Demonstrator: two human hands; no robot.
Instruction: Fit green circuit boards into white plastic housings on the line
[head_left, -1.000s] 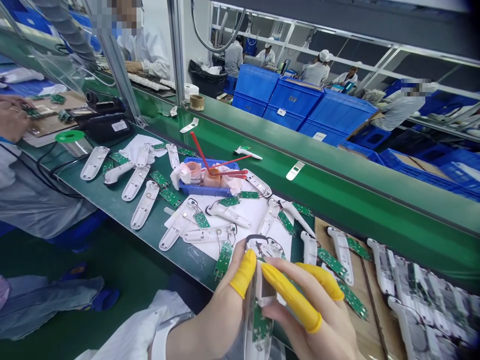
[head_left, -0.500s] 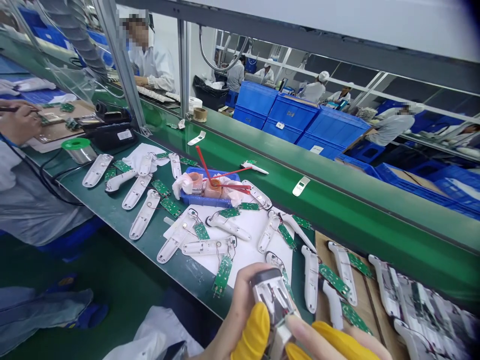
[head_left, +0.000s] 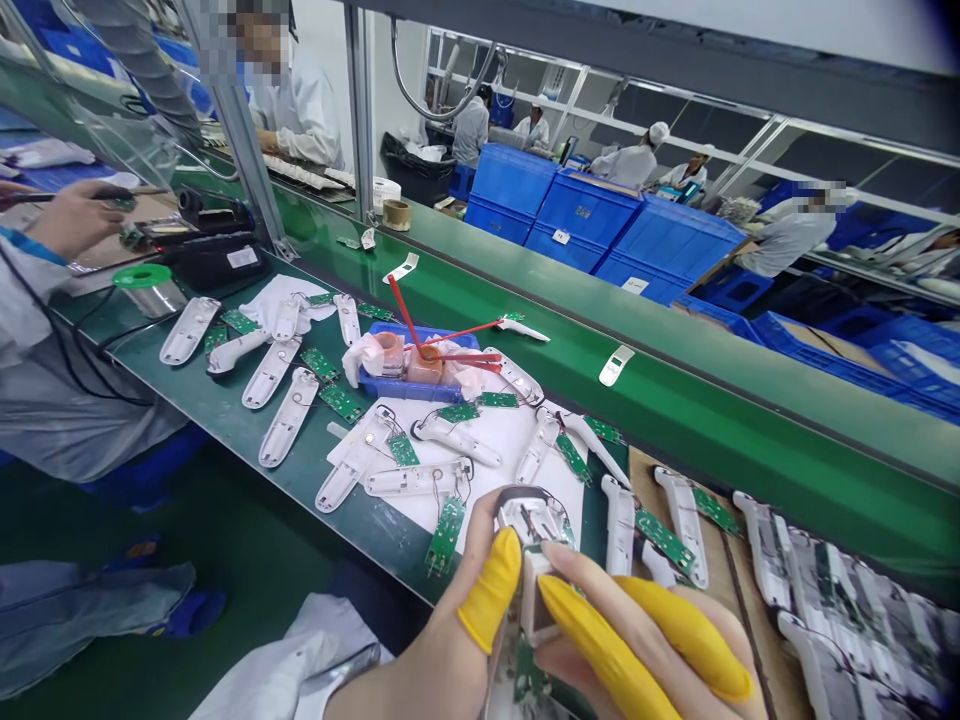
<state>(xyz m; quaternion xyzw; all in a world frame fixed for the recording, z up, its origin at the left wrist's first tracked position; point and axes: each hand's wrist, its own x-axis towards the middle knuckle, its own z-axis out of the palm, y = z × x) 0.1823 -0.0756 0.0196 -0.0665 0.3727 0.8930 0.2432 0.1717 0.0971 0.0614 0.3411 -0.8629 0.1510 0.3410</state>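
At the front edge of the bench my left hand (head_left: 457, 620) is wrapped round a white handheld device housing (head_left: 534, 515) with a dark rim at its head. Its thumb wears a yellow finger cot. My right hand (head_left: 637, 640), with yellow cots on two fingers, pinches a small white rectangular frame-like part (head_left: 538, 605) against the open housing. A green circuit board (head_left: 529, 675) shows below that part, half covered by my fingers. Close beyond my hands lie a similar open half-shell (head_left: 420, 477) and its wired circuit board (head_left: 448, 535) on white paper.
Several white shells with wired boards cover the bench (head_left: 405, 545). A blue tray (head_left: 412, 390) holds pink-wrapped jars and red sticks. Packed housings (head_left: 840, 590) stand at right, beside a green conveyor (head_left: 675, 400). A solder reel (head_left: 150, 290) and a co-worker's hand (head_left: 82, 220) are at left.
Both my hands have moved slightly up with the housing. My right fingers now lie over the white frame-like part. The co-worker's hand at left has lifted and shifted right.
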